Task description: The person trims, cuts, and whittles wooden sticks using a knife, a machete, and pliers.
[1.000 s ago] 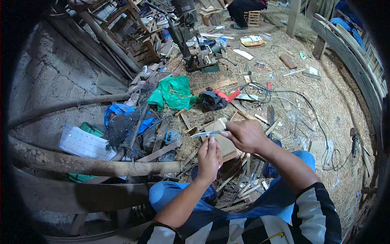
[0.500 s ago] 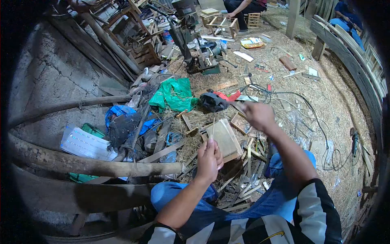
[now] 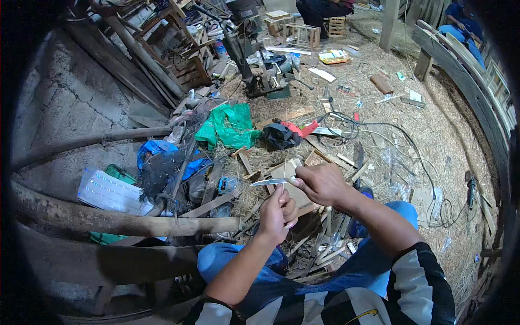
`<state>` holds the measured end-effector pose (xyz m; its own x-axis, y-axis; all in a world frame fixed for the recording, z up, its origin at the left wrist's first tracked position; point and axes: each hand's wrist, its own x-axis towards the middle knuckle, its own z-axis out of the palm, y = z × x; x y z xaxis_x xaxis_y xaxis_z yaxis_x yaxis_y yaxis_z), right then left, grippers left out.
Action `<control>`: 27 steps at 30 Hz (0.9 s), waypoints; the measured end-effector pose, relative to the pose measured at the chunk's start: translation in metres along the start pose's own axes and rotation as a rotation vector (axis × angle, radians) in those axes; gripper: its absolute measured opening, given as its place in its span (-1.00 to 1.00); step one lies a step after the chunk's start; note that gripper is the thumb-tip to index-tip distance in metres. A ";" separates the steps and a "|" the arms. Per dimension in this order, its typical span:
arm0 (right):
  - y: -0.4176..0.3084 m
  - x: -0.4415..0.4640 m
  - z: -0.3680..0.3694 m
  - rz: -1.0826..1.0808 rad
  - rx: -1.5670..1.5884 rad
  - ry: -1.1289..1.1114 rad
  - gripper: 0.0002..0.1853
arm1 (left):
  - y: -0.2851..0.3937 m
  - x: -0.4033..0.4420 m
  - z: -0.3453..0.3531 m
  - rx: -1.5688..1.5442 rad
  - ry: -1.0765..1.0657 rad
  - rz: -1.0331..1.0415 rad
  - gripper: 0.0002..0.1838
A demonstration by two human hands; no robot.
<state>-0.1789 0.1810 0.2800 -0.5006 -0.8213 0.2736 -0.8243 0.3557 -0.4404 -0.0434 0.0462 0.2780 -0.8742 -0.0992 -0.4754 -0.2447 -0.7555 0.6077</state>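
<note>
My right hand [image 3: 323,185] is closed around the handle of a knife [image 3: 269,182], its pale blade pointing left. Below the blade, my left hand [image 3: 277,215] is closed on a thin wooden stick [image 3: 286,169], which stands roughly upright from the fist. The blade crosses the stick just above my left thumb; whether it touches the wood I cannot tell. Beneath both hands lies a flat light wooden board [image 3: 297,196], partly covered by them. Loose wood strips [image 3: 325,252] are scattered between my knees.
A bamboo pole [image 3: 130,223] runs across the left side. Ahead lie a green plastic bag [image 3: 227,127], a black bag [image 3: 281,135] and a red tool [image 3: 307,129]. Cables [image 3: 417,143] and an angle grinder [image 3: 471,189] are on the right. Two other people sit farther back.
My right hand has come down and left, bringing the knife across the stick. My left hand stays nearly in place. The far person's arm has drawn back from the wooden frame.
</note>
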 end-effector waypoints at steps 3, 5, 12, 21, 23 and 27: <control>0.006 0.003 -0.005 0.014 0.023 0.055 -0.59 | 0.004 -0.003 -0.002 -0.048 -0.109 -0.032 -0.53; 0.017 0.005 -0.008 0.048 -0.022 0.042 -0.61 | 0.004 -0.002 -0.006 -0.138 -0.187 -0.086 -0.52; 0.047 0.012 -0.035 0.317 -0.065 0.167 -0.67 | 0.004 -0.006 -0.006 -0.179 -0.263 -0.058 -0.53; -0.004 -0.001 -0.015 -0.075 0.128 0.099 -0.71 | 0.000 -0.003 0.005 0.216 0.046 0.246 -0.65; -0.009 -0.003 -0.018 -0.059 0.062 0.045 -0.74 | -0.002 -0.002 0.008 0.282 0.063 0.301 -0.65; -0.012 -0.004 -0.018 -0.074 0.038 0.054 -0.72 | -0.005 -0.002 0.009 0.369 0.103 0.381 -0.68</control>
<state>-0.1715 0.1874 0.2995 -0.4534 -0.8192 0.3513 -0.8493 0.2775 -0.4490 -0.0444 0.0564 0.2817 -0.8889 -0.3984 -0.2262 -0.0656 -0.3780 0.9235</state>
